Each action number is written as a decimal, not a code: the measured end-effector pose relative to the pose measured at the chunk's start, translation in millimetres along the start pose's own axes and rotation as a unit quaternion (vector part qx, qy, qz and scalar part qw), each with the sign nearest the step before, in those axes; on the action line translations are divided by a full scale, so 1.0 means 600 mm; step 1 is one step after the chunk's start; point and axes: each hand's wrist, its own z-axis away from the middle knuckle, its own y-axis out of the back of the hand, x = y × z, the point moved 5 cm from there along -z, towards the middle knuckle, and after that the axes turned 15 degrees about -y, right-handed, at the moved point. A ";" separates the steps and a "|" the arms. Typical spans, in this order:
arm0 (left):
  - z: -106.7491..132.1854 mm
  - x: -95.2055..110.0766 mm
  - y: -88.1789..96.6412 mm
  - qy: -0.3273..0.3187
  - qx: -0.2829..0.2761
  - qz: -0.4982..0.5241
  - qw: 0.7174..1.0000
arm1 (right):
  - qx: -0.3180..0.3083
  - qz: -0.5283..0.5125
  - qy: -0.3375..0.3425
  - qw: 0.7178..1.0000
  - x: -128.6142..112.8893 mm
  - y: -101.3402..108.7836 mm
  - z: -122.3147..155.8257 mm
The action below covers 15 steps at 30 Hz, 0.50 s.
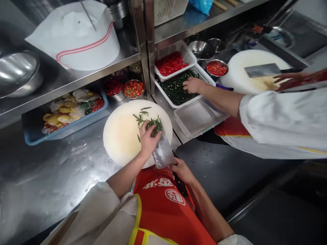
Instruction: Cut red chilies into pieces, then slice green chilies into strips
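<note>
On the round white cutting board (120, 136) lies a pile of cut green chili pieces (156, 123), with a few loose bits at its far left. My left hand (149, 139) is over the pile, fingers curled round the pieces and pressing them toward the blade. My right hand (182, 171) grips the dark handle of a cleaver (164, 153) at the board's near edge. The broad blade lies nearly flat, tilted up from the pile toward me, and its far end reaches in under the chilies. Part of the handle is hidden behind my right fingers.
At right, a co-worker's hand (192, 85) reaches into a white basket of green chilies (176, 90). Red chilies (171, 64) fill another basket behind. A second cleaver (263, 70) rests on another board (237, 68). Bowls of chopped chili (134, 89) and a blue tub (63, 131) stand under the shelf.
</note>
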 end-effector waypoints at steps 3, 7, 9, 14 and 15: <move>-0.038 0.051 -0.049 -0.045 -0.035 0.038 0.998 | 0.048 -0.064 0.022 0.997 0.006 0.032 0.027; -0.089 0.116 -0.155 -0.099 -0.104 0.066 0.987 | 0.089 -0.165 0.046 0.981 0.006 0.088 0.042; -0.115 0.141 -0.218 -0.109 -0.146 0.068 0.981 | 0.095 -0.216 0.055 0.970 -0.005 0.117 0.043; -0.163 0.178 -0.358 -0.116 -0.302 0.062 0.944 | 0.092 -0.321 0.058 0.941 -0.059 0.192 0.034; -0.167 0.183 -0.376 -0.139 -0.333 0.061 0.930 | 0.095 -0.328 0.057 0.938 -0.069 0.209 0.032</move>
